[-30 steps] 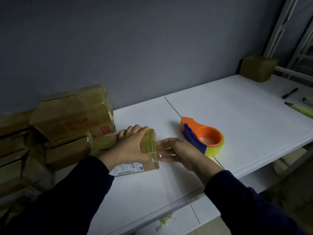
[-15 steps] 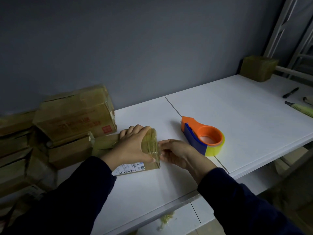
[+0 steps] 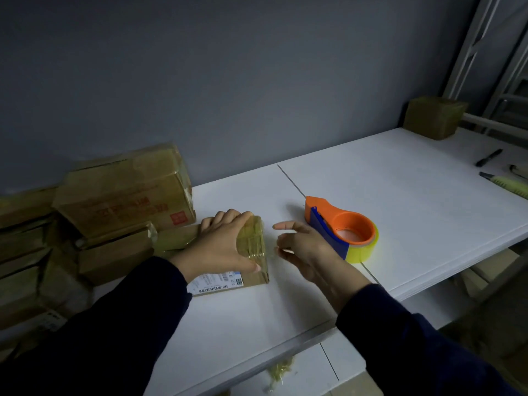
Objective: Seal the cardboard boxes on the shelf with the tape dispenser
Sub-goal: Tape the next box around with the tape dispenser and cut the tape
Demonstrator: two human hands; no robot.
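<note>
A small cardboard box (image 3: 254, 247) with a white barcode label lies on the white shelf (image 3: 400, 201), its right end wrapped in clear tape. My left hand (image 3: 220, 244) grips the box from above, fingers over its far edge and thumb on the near side. My right hand (image 3: 303, 247) hovers just right of the box, fingers relaxed and spread, touching nothing. The orange and blue tape dispenser (image 3: 343, 230) with a yellowish tape roll rests on the shelf right behind my right hand.
A stack of taped cardboard boxes (image 3: 114, 201) stands at the left against the grey wall. Another box (image 3: 434, 117) sits at the far right corner. A black pen (image 3: 488, 157) and a yellow knife (image 3: 505, 185) lie at the right edge. Tape scraps (image 3: 280, 372) lie on the lower shelf.
My right hand has drawn back from the box's taped end toward the right and opened its fingers. My left hand and the box stay in place.
</note>
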